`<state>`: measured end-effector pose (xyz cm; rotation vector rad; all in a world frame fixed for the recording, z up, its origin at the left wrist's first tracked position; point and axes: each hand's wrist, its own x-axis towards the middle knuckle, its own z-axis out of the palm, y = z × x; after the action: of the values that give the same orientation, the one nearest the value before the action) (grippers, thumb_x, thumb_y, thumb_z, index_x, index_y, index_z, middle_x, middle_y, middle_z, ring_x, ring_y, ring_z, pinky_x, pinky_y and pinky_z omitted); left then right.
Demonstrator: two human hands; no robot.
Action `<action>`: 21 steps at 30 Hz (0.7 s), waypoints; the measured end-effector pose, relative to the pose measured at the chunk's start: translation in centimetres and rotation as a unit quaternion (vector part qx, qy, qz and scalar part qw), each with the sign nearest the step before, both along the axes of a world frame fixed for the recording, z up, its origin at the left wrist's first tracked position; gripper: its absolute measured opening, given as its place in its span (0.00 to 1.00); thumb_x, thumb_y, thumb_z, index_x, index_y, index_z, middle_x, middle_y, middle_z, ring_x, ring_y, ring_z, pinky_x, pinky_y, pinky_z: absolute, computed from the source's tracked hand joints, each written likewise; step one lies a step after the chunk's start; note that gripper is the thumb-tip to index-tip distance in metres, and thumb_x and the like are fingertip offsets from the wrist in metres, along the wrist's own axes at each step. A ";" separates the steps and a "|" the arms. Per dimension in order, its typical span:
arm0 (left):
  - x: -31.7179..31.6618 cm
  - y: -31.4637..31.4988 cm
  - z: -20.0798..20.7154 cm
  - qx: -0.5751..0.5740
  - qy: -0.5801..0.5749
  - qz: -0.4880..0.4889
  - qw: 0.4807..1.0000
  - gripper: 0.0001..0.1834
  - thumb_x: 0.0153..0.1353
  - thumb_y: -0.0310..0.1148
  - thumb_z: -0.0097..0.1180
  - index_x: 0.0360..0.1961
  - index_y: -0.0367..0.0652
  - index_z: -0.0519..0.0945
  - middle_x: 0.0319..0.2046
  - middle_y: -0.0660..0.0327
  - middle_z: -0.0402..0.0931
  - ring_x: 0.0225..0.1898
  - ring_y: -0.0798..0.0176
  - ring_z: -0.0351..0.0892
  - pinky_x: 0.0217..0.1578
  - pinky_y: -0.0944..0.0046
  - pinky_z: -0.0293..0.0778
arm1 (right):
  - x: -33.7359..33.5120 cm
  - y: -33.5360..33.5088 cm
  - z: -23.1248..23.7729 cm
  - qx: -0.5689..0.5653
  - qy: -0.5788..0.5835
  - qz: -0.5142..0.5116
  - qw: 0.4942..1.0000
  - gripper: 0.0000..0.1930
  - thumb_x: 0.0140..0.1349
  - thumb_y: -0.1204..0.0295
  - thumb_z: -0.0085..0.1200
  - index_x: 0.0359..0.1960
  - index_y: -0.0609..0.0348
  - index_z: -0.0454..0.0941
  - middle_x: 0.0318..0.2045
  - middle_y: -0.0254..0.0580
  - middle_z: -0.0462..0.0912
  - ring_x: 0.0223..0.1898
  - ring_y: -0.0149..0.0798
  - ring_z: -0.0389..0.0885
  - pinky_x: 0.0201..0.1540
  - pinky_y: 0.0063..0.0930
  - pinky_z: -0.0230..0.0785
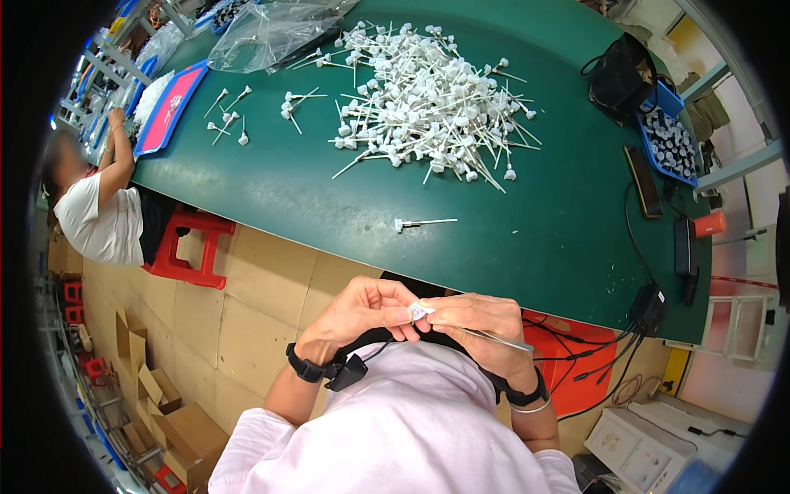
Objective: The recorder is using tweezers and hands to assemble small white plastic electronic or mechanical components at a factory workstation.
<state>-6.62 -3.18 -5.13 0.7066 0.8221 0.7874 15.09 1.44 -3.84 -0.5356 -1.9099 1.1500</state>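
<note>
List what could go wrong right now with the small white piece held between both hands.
1. Both hands, left hand and right hand, pinch the white capped tube over the lap, off the green table; a slip would likely drop it to the floor.
2. The thin tube sticks out sideways past the right hand and could bend or snag on the wrist cables.

Head camera, looking down from above

One wide fisheye view looked steeply down from the wearer's head: both hands sat close at the lower centre, the green surface [527, 230] stretched away above, straight edges bending near the rim.
</note>
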 end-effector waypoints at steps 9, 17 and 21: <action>-0.3 0.1 -0.2 -0.001 -0.047 -0.032 0.998 0.11 0.64 0.31 0.57 0.42 0.33 0.79 0.38 0.52 0.82 0.34 0.64 0.84 0.34 0.71 0.79 | 0.4 0.4 -0.2 -0.097 0.041 0.049 0.993 0.09 0.52 0.81 0.63 0.37 0.62 0.83 0.39 0.43 0.86 0.38 0.39 0.86 0.40 0.27 0.78; 1.1 -0.2 0.6 0.012 0.027 0.056 0.998 0.09 0.62 0.24 0.58 0.43 0.32 0.78 0.38 0.54 0.82 0.37 0.64 0.83 0.39 0.69 0.79 | 0.3 0.5 -0.4 -0.087 0.033 0.020 0.995 0.09 0.52 0.83 0.62 0.37 0.64 0.82 0.38 0.44 0.85 0.38 0.39 0.85 0.41 0.26 0.79; 1.2 -0.3 0.5 0.011 0.021 0.071 0.997 0.10 0.61 0.24 0.58 0.43 0.31 0.78 0.37 0.54 0.82 0.37 0.64 0.83 0.40 0.68 0.80 | 0.3 0.5 -0.6 -0.072 0.032 0.016 0.997 0.10 0.52 0.83 0.62 0.38 0.64 0.82 0.38 0.44 0.85 0.38 0.39 0.85 0.40 0.26 0.79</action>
<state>-5.45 -3.49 -4.62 0.6927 0.9101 0.9131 15.34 1.92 -4.41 -0.5410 -1.7960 1.3164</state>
